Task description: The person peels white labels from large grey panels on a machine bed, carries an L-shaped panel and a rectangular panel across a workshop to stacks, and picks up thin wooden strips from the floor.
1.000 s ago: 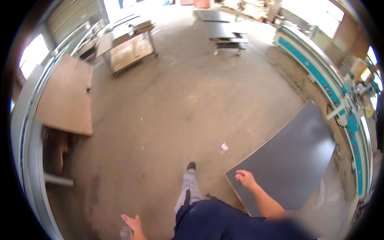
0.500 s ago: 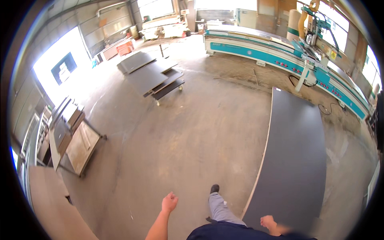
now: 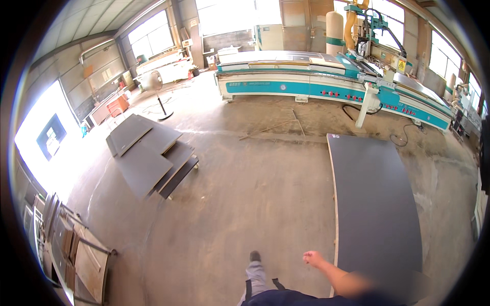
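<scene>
My right hand (image 3: 312, 258) swings out in front of me at the lower middle, its fingers curled in and nothing visible in them. It is nearest to the left edge of a long dark grey board (image 3: 375, 199), which lies on my right, and does not appear to touch it. My left hand is out of the picture. One shoe (image 3: 255, 256) shows below, stepping on the concrete floor.
Grey panels (image 3: 145, 153) rest on a low wheeled cart to the left front. A teal and white cutting machine (image 3: 286, 86) spans the back. A standing fan (image 3: 153, 84) is at the far left, a rack of boards (image 3: 76, 250) at the near left. Thin strips (image 3: 270, 128) lie on the floor.
I have moved forward; the panel cart and machine look closer. My right hand has swung forward and left. My left hand has dropped out of view.
</scene>
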A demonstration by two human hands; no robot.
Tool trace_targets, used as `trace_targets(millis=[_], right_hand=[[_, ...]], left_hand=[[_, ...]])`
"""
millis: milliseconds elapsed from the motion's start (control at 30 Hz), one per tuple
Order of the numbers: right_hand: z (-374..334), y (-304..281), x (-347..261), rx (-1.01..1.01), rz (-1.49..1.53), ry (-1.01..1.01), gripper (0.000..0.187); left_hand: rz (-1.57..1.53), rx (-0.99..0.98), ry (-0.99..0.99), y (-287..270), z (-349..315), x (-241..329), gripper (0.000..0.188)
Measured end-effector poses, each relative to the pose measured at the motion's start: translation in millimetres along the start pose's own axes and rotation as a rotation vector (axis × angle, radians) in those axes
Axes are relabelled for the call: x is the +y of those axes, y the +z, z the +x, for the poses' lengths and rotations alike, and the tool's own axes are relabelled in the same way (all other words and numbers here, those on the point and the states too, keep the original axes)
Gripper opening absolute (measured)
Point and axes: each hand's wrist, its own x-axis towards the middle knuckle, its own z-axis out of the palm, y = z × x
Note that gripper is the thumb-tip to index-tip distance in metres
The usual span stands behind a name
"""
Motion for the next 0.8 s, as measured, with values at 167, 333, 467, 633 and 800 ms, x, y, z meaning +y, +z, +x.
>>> trace_targets(millis=[167, 333, 467, 633, 800], right_hand=[[121.4, -28.0, -2.5, 0.082, 0.103, 0.211, 0.022], [155.7, -56.6, 10.9, 0.001, -0.528, 0.047, 0.014], [172.9, -56.9, -32.7, 0.307, 0.192, 0.467, 0.021], [263.8, -65.7, -31.7, -0.114, -0.4, 0.413, 0.016], [446.5, -128.5, -61.0, -0.222, -0.803, 0.173, 0.012]], left_hand=[[0.104, 0.029, -0.018, -117.8, 117.2, 131.0, 0.034], [0.432, 0.081, 0.236, -258.9, 275.1, 337.2, 0.047], [0.298, 0.325, 0.53, -376.7, 243.2, 594.0, 0.037], [-0.112, 0.253, 0.714, -404.1, 295.5, 774.6, 0.045], [0.376, -0.093, 0.596, -378.9, 302.4, 837.8, 0.053]])
